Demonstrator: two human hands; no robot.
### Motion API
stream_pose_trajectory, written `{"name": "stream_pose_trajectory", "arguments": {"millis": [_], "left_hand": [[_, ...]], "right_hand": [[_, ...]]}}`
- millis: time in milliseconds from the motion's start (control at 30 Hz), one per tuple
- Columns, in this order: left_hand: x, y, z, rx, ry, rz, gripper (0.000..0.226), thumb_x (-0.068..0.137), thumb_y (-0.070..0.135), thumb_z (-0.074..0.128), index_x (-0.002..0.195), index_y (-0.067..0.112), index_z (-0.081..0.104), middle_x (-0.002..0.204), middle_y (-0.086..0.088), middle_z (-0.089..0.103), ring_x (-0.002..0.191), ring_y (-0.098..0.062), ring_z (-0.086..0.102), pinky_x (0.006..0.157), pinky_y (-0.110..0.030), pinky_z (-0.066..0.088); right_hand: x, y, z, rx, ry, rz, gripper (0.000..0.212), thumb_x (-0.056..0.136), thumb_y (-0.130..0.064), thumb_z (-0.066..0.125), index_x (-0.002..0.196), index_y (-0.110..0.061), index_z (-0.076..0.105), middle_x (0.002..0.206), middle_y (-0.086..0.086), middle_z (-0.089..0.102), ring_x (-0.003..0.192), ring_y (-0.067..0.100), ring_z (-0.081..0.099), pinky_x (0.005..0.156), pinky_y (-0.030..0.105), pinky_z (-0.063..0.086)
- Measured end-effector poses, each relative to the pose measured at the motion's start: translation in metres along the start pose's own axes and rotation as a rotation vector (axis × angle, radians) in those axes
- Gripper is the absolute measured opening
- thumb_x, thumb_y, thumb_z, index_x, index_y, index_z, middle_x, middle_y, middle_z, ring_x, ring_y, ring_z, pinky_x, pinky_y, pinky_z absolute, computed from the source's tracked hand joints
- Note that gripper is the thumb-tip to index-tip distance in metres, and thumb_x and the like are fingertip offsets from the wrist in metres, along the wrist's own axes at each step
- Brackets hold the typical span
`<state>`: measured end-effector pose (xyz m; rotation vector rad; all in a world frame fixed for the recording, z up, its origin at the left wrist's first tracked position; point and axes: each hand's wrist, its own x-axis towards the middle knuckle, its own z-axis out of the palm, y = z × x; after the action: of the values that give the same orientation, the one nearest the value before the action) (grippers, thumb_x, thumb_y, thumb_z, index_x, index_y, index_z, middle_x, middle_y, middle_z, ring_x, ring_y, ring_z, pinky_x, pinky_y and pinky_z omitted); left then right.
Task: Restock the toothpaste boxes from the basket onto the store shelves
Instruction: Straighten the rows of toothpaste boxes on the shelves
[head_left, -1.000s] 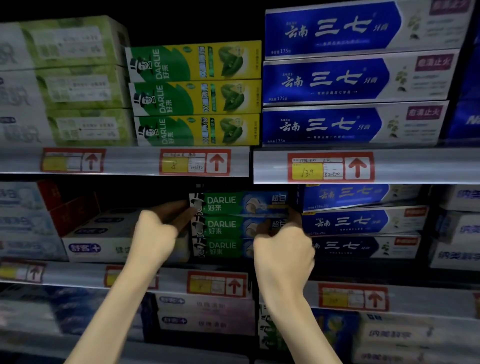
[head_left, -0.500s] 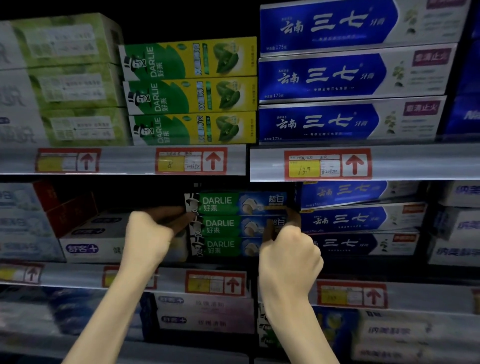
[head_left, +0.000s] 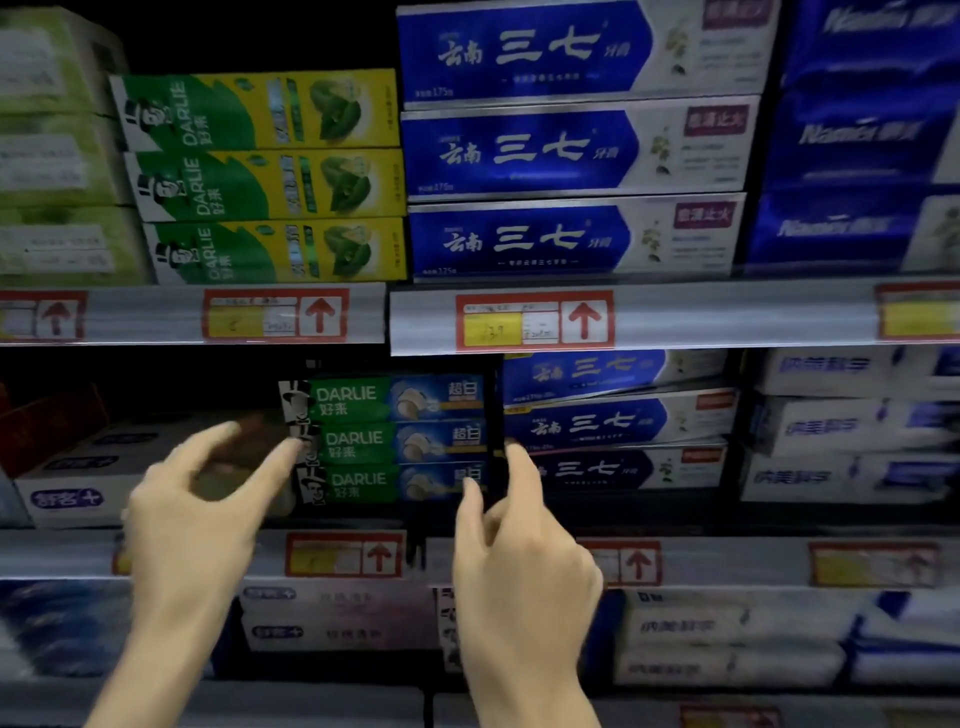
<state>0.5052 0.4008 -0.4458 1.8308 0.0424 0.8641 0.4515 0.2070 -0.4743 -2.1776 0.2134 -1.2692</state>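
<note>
Three green-and-blue Darlie toothpaste boxes lie stacked on the middle shelf, faces forward. My left hand hovers at the stack's left end with spread, relaxed fingers; its fingertips are at the boxes' left edge and it holds nothing. On the other side, my right hand has thumb and forefinger extended at the stack's right end, near the lowest box. Whether the fingertips touch the boxes is unclear. The basket is out of view.
Blue Yunnan toothpaste boxes sit right of the stack, white boxes to its left. The upper shelf holds green-yellow Darlie boxes and more blue boxes. Price-tag rails run along each shelf edge. The lowest shelf holds several white boxes.
Both hands have opened from curled grips at the ends of the Darlie stack and drawn slightly back. The stack stays on the shelf. The camera has moved closer.
</note>
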Motion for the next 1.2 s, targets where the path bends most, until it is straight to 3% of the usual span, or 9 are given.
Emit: {"name": "stream_pose_trajectory", "arguments": {"millis": [133, 333, 533, 767, 867, 933, 1000, 1067, 1200], "left_hand": [[-0.049, 0.034, 0.025, -0.006, -0.081, 0.042, 0.04, 0.076, 0.052, 0.083, 0.113, 0.039, 0.074, 0.111, 0.017, 0.071, 0.107, -0.014, 0.065, 0.105, -0.053, 0.05], [-0.085, 0.055, 0.092, 0.043, -0.166, 0.018, 0.041, 0.081, 0.051, 0.079, 0.11, 0.022, 0.077, 0.106, 0.009, 0.07, 0.103, -0.026, 0.064, 0.097, -0.057, 0.051], [-0.089, 0.072, 0.132, 0.064, -0.15, -0.043, 0.03, 0.088, 0.045, 0.078, 0.114, 0.03, 0.077, 0.078, 0.003, 0.069, 0.043, -0.013, 0.052, 0.039, -0.023, 0.038], [-0.082, 0.076, 0.153, 0.039, -0.107, -0.161, 0.045, 0.083, 0.05, 0.081, 0.114, 0.018, 0.079, 0.07, -0.002, 0.071, 0.05, -0.023, 0.059, 0.052, -0.032, 0.051], [-0.084, 0.075, 0.157, 0.062, -0.099, -0.162, 0.048, 0.081, 0.054, 0.08, 0.114, 0.019, 0.08, 0.075, 0.006, 0.067, 0.062, -0.015, 0.063, 0.065, -0.038, 0.06], [-0.086, 0.077, 0.158, 0.097, -0.092, -0.157, 0.047, 0.082, 0.056, 0.079, 0.113, 0.021, 0.08, 0.071, 0.011, 0.064, 0.064, -0.019, 0.065, 0.065, -0.04, 0.061], [-0.089, 0.079, 0.158, 0.148, -0.089, -0.135, 0.044, 0.085, 0.054, 0.078, 0.112, 0.02, 0.081, 0.066, 0.019, 0.057, 0.061, -0.015, 0.061, 0.063, -0.036, 0.056], [-0.092, 0.078, 0.158, 0.187, -0.086, -0.12, 0.038, 0.088, 0.049, 0.077, 0.11, 0.018, 0.081, 0.064, 0.022, 0.053, 0.059, -0.008, 0.055, 0.059, -0.03, 0.048], [-0.095, 0.078, 0.158, 0.263, -0.088, -0.101, 0.031, 0.091, 0.042, 0.076, 0.114, 0.022, 0.08, 0.084, 0.002, 0.077, 0.058, -0.006, 0.053, 0.057, -0.026, 0.042]], "right_hand": [[0.013, 0.037, -0.043, 0.011, 0.05, 0.068, 0.04, 0.089, -0.034, 0.074, 0.128, -0.023, 0.07, 0.068, -0.017, 0.062, 0.049, -0.003, 0.049, 0.056, -0.003, 0.022], [0.039, 0.096, -0.09, -0.101, -0.079, 0.284, 0.04, 0.098, -0.034, 0.064, 0.137, -0.023, 0.061, 0.065, -0.017, 0.058, 0.058, 0.003, 0.052, 0.057, 0.028, 0.043], [0.065, 0.122, -0.109, -0.069, -0.208, 0.475, 0.017, 0.096, -0.031, 0.063, 0.106, -0.02, 0.055, 0.075, -0.005, 0.064, 0.072, 0.024, 0.063, 0.073, 0.04, 0.057], [0.086, 0.129, -0.106, 0.038, -0.299, 0.62, 0.067, 0.089, -0.015, 0.066, 0.153, -0.013, 0.046, 0.067, -0.005, 0.063, 0.064, 0.012, 0.059, 0.062, 0.03, 0.048], [0.096, 0.13, -0.105, 0.029, -0.322, 0.694, 0.039, 0.084, -0.008, 0.066, 0.118, 0.007, 0.057, 0.076, 0.003, 0.066, 0.071, 0.024, 0.064, 0.071, 0.036, 0.056], [0.1, 0.13, -0.105, 0.037, -0.332, 0.727, 0.027, 0.083, -0.005, 0.066, 0.083, 0.001, 0.039, 0.088, 0.01, 0.07, 0.083, 0.032, 0.068, 0.082, 0.045, 0.06], [0.102, 0.127, -0.104, 0.008, -0.329, 0.704, 0.028, 0.083, -0.007, 0.067, 0.104, 0.001, 0.05, 0.098, 0.011, 0.071, 0.09, 0.033, 0.069, 0.086, 0.046, 0.06], [0.1, 0.13, -0.099, 0.002, -0.333, 0.68, 0.081, 0.083, -0.009, 0.07, 0.157, -0.017, 0.036, 0.109, 0.011, 0.072, 0.096, 0.031, 0.069, 0.087, 0.043, 0.06], [0.102, 0.13, -0.099, 0.037, -0.303, 0.647, 0.088, 0.084, -0.009, 0.071, 0.16, -0.029, 0.033, 0.109, 0.01, 0.073, 0.095, 0.032, 0.069, 0.084, 0.043, 0.061]]}}
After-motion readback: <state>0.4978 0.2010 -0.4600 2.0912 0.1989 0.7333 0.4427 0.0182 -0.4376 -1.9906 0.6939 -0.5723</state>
